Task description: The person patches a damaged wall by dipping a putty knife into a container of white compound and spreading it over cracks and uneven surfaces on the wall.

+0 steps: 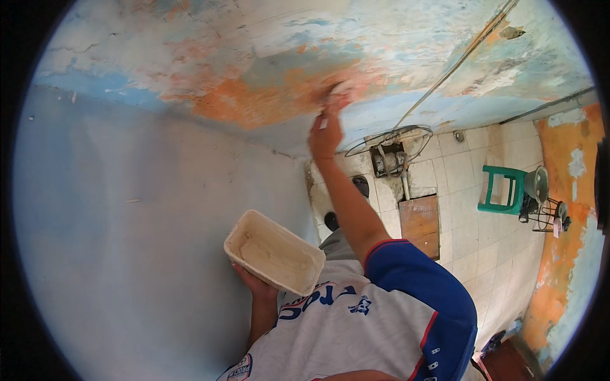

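My left hand [254, 279] is wrapped round the lower side of an off-white rectangular plastic tub [304, 279], tilted so its inside shows. A pale, pasty residue [270, 251] coats the tub's floor and walls. With my right arm stretched far forward, my right hand [325, 138] grips what looks like a putty knife [340, 95]; a white bit of its handle shows, and its blade is smeared by motion. The putty knife is at the patchy wall [254, 101], over an area of orange and grey-green showing through worn blue and white paint.
A pale blue wall [127, 222] stands close on my left. Thin cables [454, 66] run down the far wall to a small pump [389, 160] in a floor recess. A brown board [419, 225], a green stool [502, 190] and a metal bowl [540, 184] are on the right.
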Available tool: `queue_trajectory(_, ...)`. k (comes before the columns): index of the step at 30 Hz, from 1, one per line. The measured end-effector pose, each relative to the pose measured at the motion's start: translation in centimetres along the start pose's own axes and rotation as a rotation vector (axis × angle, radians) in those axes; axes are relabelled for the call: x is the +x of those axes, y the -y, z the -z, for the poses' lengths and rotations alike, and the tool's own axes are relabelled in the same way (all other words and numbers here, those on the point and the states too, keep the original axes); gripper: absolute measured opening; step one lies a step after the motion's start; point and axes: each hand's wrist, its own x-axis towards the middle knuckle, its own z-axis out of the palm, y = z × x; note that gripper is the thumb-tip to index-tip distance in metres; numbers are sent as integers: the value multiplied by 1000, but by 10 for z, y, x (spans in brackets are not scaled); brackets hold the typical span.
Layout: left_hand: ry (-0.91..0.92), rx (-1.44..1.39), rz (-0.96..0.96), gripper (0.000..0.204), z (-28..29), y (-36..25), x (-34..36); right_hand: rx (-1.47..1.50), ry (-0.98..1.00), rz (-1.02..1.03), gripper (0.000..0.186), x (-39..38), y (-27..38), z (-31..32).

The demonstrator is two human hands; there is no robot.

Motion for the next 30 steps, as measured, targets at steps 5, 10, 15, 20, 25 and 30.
queue_trajectory(5, 6, 68, 16, 85, 4, 0, -5, 170, 413, 78, 61, -83, 40, 13)
queue_trajectory(10, -4, 76, -23, 85, 12, 2, -3, 188, 437, -154, 57, -49, 38, 58)
queue_trajectory(15, 44, 91, -16, 83, 1, 5, -9, 30, 13, 14, 51, 30, 36, 35)
queue_trajectory(20, 45, -19, -33, 82, 12, 6, -12, 48, 102, 9, 50, -13, 60, -22)
queue_trajectory(25, -40, -55, -24, 82, 23, 9, -22, 279, 667, -156, 48, -81, 91, 12)
queue_trajectory(30, -40, -79, -56, 82, 8, 6, -16, 1079, 761, -975, 32, -29, 67, 103)
